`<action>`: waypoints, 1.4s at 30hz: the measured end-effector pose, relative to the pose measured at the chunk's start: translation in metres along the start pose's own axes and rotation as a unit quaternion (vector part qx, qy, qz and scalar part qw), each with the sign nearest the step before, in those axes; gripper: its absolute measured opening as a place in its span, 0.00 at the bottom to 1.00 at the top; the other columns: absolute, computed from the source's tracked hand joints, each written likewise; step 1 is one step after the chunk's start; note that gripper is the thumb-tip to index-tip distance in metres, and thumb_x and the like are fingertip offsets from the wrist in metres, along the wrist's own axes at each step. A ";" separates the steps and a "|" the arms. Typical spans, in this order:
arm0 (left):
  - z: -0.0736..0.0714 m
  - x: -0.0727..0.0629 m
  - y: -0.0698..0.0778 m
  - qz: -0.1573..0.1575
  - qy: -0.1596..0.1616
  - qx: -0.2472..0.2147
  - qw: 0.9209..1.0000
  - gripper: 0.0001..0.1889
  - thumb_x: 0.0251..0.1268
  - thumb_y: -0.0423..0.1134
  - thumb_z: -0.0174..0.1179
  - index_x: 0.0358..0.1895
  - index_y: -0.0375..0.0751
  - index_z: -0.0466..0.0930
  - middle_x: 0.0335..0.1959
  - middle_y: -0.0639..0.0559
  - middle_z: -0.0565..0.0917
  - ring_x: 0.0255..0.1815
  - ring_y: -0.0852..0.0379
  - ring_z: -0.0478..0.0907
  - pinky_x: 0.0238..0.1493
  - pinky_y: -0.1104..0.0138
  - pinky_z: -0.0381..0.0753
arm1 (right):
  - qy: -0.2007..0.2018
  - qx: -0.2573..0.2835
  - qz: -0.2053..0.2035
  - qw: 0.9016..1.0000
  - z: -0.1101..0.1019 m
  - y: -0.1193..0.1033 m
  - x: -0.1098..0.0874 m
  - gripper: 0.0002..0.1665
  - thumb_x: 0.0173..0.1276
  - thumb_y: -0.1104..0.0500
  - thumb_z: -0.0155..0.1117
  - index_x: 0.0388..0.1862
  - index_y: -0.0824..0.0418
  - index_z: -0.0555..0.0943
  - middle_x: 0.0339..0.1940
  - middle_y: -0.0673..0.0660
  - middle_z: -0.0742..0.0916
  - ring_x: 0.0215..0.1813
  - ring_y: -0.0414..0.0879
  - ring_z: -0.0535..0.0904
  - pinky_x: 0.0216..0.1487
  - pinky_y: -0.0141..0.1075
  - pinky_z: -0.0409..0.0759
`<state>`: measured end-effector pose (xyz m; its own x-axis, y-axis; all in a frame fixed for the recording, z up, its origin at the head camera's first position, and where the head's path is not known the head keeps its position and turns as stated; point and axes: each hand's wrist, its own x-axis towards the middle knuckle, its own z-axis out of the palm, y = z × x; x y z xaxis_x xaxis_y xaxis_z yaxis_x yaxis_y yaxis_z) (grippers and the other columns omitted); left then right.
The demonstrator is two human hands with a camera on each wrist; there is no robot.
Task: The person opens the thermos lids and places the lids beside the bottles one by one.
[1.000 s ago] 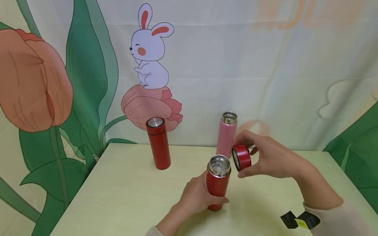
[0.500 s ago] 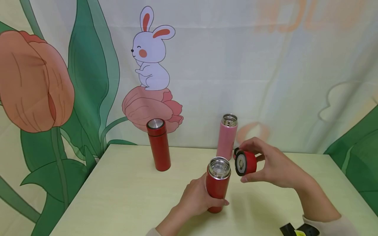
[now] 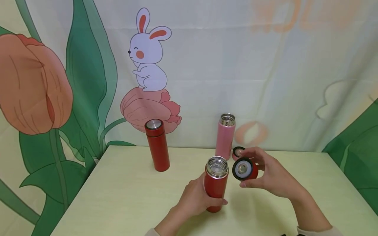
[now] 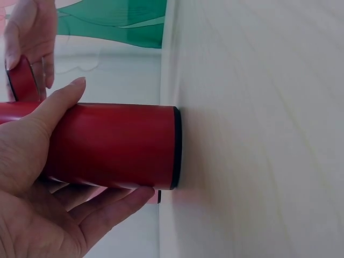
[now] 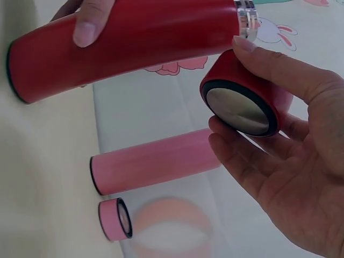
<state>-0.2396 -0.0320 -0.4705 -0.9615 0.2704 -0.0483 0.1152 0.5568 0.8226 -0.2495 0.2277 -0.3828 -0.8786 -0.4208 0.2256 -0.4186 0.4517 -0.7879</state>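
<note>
My left hand (image 3: 195, 196) grips a red thermos (image 3: 216, 186) around its body. The thermos has no lid on, and its steel mouth faces up. In the left wrist view its black-edged base (image 4: 176, 148) is right at the tabletop. Just right of the mouth, my right hand (image 3: 274, 172) pinches a red thermos lid (image 3: 254, 168) between thumb and fingers. The lid is turned on its side, its pale inner face towards the head camera. Its silver top (image 5: 239, 112) shows in the right wrist view.
A pink thermos (image 3: 225, 141) without a lid stands behind the held one. Beside it a pink lid (image 5: 110, 220) lies on the table (image 3: 118, 196). To the left stands another red thermos (image 3: 159, 150), lid on. A printed cloth (image 3: 200, 65) hangs behind the table.
My right hand has moved slightly down and right with the red lid, turning its inner face towards the head camera. The pink lid has come into view. The left hand keeps its grip.
</note>
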 end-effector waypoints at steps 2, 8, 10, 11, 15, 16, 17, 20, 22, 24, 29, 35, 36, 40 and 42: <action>0.001 0.000 0.000 -0.001 -0.001 -0.005 1.000 0.44 0.45 0.59 0.82 0.67 0.59 0.69 0.55 0.62 0.84 0.56 0.56 0.81 0.59 0.51 0.83 | 0.007 0.015 -0.004 1.000 0.004 0.006 -0.002 0.45 0.49 0.53 0.88 0.64 0.43 0.74 0.59 0.46 0.84 0.53 0.44 0.84 0.60 0.31 0.80; 0.002 -0.002 -0.001 0.001 0.002 -0.012 1.000 0.46 0.45 0.60 0.82 0.69 0.59 0.67 0.57 0.61 0.84 0.57 0.55 0.81 0.60 0.50 0.82 | 0.013 0.058 0.000 0.998 0.013 0.021 -0.008 0.44 0.49 0.56 0.88 0.63 0.46 0.75 0.61 0.50 0.84 0.50 0.50 0.86 0.51 0.33 0.84; 0.002 -0.003 -0.001 0.003 0.005 -0.014 1.000 0.46 0.45 0.60 0.82 0.69 0.58 0.67 0.57 0.60 0.84 0.57 0.55 0.81 0.60 0.50 0.82 | 0.015 0.066 0.006 0.998 0.016 0.025 -0.009 0.44 0.48 0.56 0.89 0.63 0.46 0.75 0.62 0.50 0.83 0.50 0.51 0.86 0.51 0.34 0.84; 0.001 -0.003 -0.001 0.004 0.006 -0.015 1.000 0.47 0.45 0.59 0.82 0.69 0.57 0.67 0.57 0.59 0.84 0.57 0.55 0.81 0.59 0.50 0.82 | 0.016 0.069 0.010 0.997 0.018 0.026 -0.010 0.45 0.48 0.56 0.89 0.64 0.46 0.75 0.63 0.51 0.82 0.51 0.51 0.86 0.51 0.34 0.84; 0.001 -0.005 -0.002 0.007 0.007 -0.019 1.000 0.46 0.44 0.56 0.83 0.68 0.53 0.67 0.58 0.57 0.84 0.57 0.53 0.82 0.60 0.48 0.82 | 0.021 0.074 0.022 0.997 0.026 0.035 -0.014 0.47 0.46 0.55 0.89 0.65 0.47 0.75 0.63 0.52 0.82 0.50 0.50 0.88 0.54 0.33 0.84; 0.002 -0.006 -0.003 0.007 0.007 -0.019 1.000 0.46 0.44 0.55 0.83 0.67 0.53 0.68 0.58 0.56 0.84 0.58 0.53 0.81 0.61 0.48 0.82 | 0.022 0.074 0.024 0.997 0.028 0.037 -0.015 0.47 0.46 0.55 0.89 0.65 0.47 0.75 0.63 0.53 0.82 0.49 0.50 0.88 0.53 0.33 0.84; 0.002 -0.006 -0.003 0.008 0.008 -0.019 1.000 0.45 0.45 0.54 0.84 0.67 0.52 0.68 0.58 0.56 0.84 0.58 0.52 0.81 0.61 0.47 0.82 | 0.023 0.073 0.027 0.997 0.030 0.039 -0.016 0.47 0.46 0.55 0.89 0.65 0.48 0.75 0.62 0.54 0.82 0.49 0.49 0.88 0.53 0.33 0.84; 0.003 -0.009 -0.004 0.003 0.015 -0.021 1.000 0.44 0.44 0.51 0.84 0.66 0.52 0.69 0.58 0.56 0.82 0.60 0.52 0.80 0.62 0.48 0.81 | 0.023 0.073 0.036 0.996 0.038 0.047 -0.018 0.47 0.45 0.55 0.90 0.65 0.50 0.75 0.59 0.57 0.84 0.48 0.47 0.89 0.51 0.33 0.84; 0.004 -0.011 -0.004 -0.002 0.020 -0.023 1.000 0.43 0.45 0.49 0.84 0.65 0.51 0.69 0.58 0.56 0.82 0.60 0.52 0.79 0.63 0.47 0.81 | 0.021 0.070 0.041 0.996 0.043 0.052 -0.020 0.47 0.45 0.55 0.90 0.65 0.52 0.75 0.56 0.58 0.86 0.48 0.46 0.89 0.50 0.34 0.84; 0.005 -0.013 -0.005 -0.006 0.025 -0.023 0.999 0.41 0.46 0.48 0.84 0.64 0.50 0.70 0.57 0.55 0.81 0.61 0.51 0.79 0.63 0.47 0.81 | 0.023 0.067 0.046 0.996 0.048 0.056 -0.021 0.48 0.45 0.54 0.90 0.65 0.53 0.75 0.54 0.58 0.87 0.47 0.44 0.89 0.50 0.34 0.83; 0.009 -0.015 -0.007 -0.006 0.036 -0.024 0.999 0.38 0.48 0.47 0.83 0.62 0.49 0.71 0.58 0.53 0.82 0.62 0.50 0.80 0.64 0.47 0.81 | 0.028 0.060 0.050 0.997 0.058 0.065 -0.022 0.47 0.43 0.55 0.90 0.63 0.55 0.76 0.54 0.57 0.85 0.45 0.43 0.88 0.51 0.31 0.82; 0.010 -0.014 -0.007 -0.007 0.050 -0.033 0.998 0.38 0.49 0.47 0.82 0.63 0.49 0.72 0.59 0.53 0.83 0.63 0.48 0.81 0.63 0.47 0.82 | 0.027 0.047 0.059 0.997 0.065 0.069 -0.021 0.47 0.42 0.57 0.91 0.61 0.54 0.76 0.55 0.57 0.83 0.45 0.43 0.88 0.52 0.30 0.80; 0.010 -0.014 -0.007 -0.007 0.051 -0.035 0.998 0.38 0.49 0.47 0.82 0.63 0.49 0.72 0.59 0.53 0.84 0.63 0.48 0.81 0.63 0.47 0.82 | 0.027 0.043 0.058 0.997 0.066 0.069 -0.021 0.47 0.42 0.57 0.91 0.61 0.55 0.76 0.55 0.57 0.83 0.45 0.43 0.88 0.53 0.31 0.80; 0.010 -0.014 -0.007 -0.006 0.065 -0.032 0.997 0.37 0.48 0.49 0.83 0.62 0.50 0.73 0.57 0.53 0.85 0.60 0.49 0.82 0.60 0.48 0.84 | 0.030 0.031 0.058 0.997 0.068 0.070 -0.019 0.47 0.41 0.57 0.91 0.60 0.55 0.76 0.55 0.56 0.81 0.47 0.43 0.88 0.55 0.30 0.80; 0.010 -0.014 -0.007 -0.005 0.069 -0.030 0.997 0.37 0.47 0.50 0.83 0.62 0.51 0.74 0.56 0.54 0.85 0.59 0.50 0.82 0.58 0.50 0.84 | 0.033 0.024 0.058 0.998 0.069 0.070 -0.018 0.46 0.41 0.57 0.91 0.60 0.54 0.76 0.55 0.56 0.81 0.46 0.42 0.88 0.56 0.30 0.79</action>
<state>-0.2245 -0.0320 -0.4809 -0.9883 0.1515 0.0186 0.0943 0.5102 0.8549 -0.2466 0.2127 -0.4816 -0.9340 -0.3156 0.1675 -0.3040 0.4554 -0.8368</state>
